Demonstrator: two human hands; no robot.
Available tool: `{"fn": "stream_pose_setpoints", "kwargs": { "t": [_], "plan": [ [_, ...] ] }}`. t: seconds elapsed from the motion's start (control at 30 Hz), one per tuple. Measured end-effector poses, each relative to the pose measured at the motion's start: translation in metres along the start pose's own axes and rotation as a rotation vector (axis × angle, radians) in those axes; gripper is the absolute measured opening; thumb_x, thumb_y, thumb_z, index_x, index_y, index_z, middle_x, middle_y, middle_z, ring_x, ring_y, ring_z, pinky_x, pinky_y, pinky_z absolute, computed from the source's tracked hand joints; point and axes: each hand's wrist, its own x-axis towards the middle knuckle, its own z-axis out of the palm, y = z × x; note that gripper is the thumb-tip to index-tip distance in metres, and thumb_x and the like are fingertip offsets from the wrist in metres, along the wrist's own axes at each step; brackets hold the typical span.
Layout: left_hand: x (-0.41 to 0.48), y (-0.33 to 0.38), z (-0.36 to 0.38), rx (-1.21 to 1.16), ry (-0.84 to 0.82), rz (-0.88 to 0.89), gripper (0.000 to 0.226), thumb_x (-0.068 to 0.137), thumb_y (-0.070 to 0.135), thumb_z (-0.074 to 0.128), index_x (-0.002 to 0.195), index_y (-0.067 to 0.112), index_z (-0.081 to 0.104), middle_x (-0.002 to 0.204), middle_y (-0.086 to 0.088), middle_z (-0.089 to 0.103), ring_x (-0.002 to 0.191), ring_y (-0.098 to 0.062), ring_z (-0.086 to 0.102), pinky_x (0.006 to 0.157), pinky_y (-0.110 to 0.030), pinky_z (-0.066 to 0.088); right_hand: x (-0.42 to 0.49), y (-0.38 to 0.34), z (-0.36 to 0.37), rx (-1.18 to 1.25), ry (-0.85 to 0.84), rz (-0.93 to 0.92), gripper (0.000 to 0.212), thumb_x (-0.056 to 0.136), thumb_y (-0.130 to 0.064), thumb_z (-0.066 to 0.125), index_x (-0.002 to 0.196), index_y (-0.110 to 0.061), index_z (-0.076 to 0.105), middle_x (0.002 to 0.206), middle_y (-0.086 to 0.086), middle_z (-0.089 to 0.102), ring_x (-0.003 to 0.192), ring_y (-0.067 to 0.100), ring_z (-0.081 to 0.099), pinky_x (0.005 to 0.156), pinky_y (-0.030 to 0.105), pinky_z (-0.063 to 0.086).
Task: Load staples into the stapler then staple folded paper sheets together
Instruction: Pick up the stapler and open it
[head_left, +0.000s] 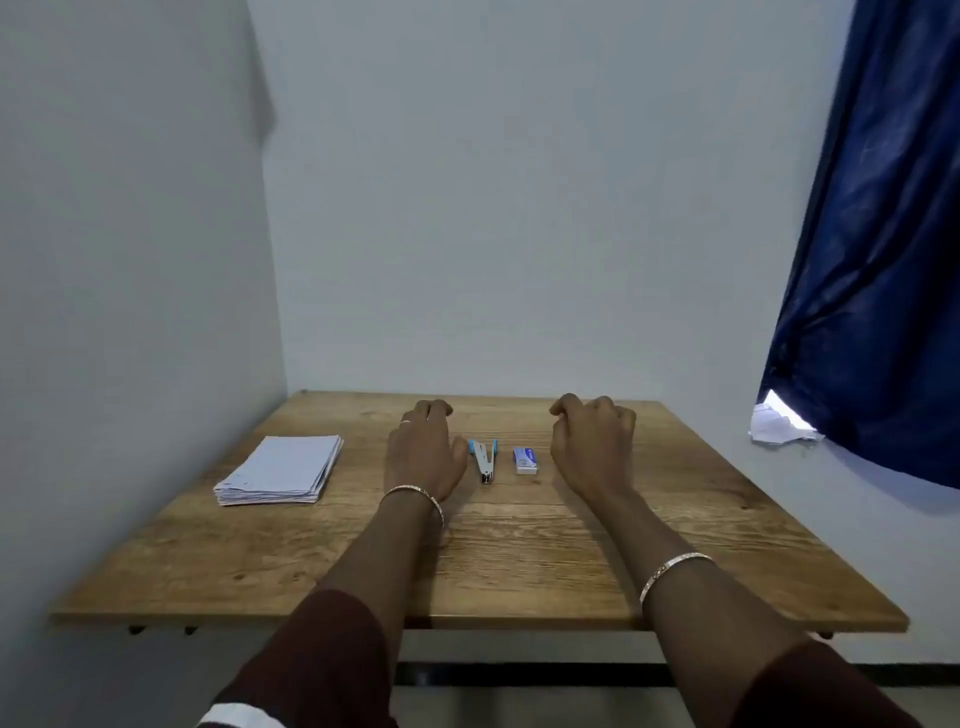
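A small silver stapler with blue tips lies on the wooden table near its middle. Just right of it sits a little blue and white staple box. A stack of folded white paper sheets rests at the left. My left hand lies palm down just left of the stapler, fingers curled, thumb close to the stapler's blue end. My right hand rests to the right of the staple box with fingers curled in. Neither hand holds anything.
Pale walls close the table in at the back and the left. A dark blue curtain hangs at the right, with crumpled white paper under its lower edge. The table's front edge is near my forearms.
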Motion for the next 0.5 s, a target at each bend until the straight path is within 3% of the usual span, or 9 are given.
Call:
{"fn": "stream_pose_setpoints", "kwargs": {
  "t": [0.17,0.3,0.4,0.5],
  "plan": [
    [0.029,-0.014,0.028,-0.088,-0.063,-0.110,0.029,0.091,0.026,0.057,0.116,0.015,0.064,0.128,-0.005,0.062,0.120,-0.026,0.054,0.097,-0.037,0.041,0.025,0.001,0.048,0.162,-0.317,0.113,0.029,0.095,-0.022,0.043,0.102,-0.029,0.070,0.109,0.001,0.071,0.117,0.029,0.053,0.084,0.037,0.029],
    [0.052,-0.023,0.046,-0.036,-0.051,-0.072,0.024,0.090,0.025,0.056,0.110,0.017,0.067,0.125,-0.003,0.063,0.119,-0.024,0.054,0.095,-0.038,0.043,0.042,-0.010,0.074,0.197,-0.360,0.086,0.023,0.094,-0.027,0.053,0.085,-0.023,0.073,0.089,-0.007,0.073,0.102,0.021,0.063,0.085,0.037,0.020],
    [0.066,-0.028,0.060,-0.076,-0.030,-0.084,0.020,0.090,0.025,0.056,0.105,0.018,0.068,0.120,-0.003,0.064,0.117,-0.024,0.055,0.094,-0.039,0.044,0.053,-0.017,0.088,0.203,-0.397,0.115,0.021,0.089,-0.033,0.061,0.080,-0.021,0.076,0.067,-0.014,0.062,0.087,0.017,0.061,0.084,0.039,0.020],
    [0.072,-0.033,0.074,-0.150,-0.039,-0.125,0.017,0.089,0.025,0.057,0.099,0.019,0.069,0.115,-0.003,0.065,0.114,-0.024,0.055,0.093,-0.039,0.045,0.058,-0.020,0.100,0.186,-0.454,0.125,0.018,0.085,-0.037,0.068,0.082,-0.023,0.078,0.069,-0.014,0.064,0.085,0.014,0.054,0.088,0.041,0.024]
  ]
}}
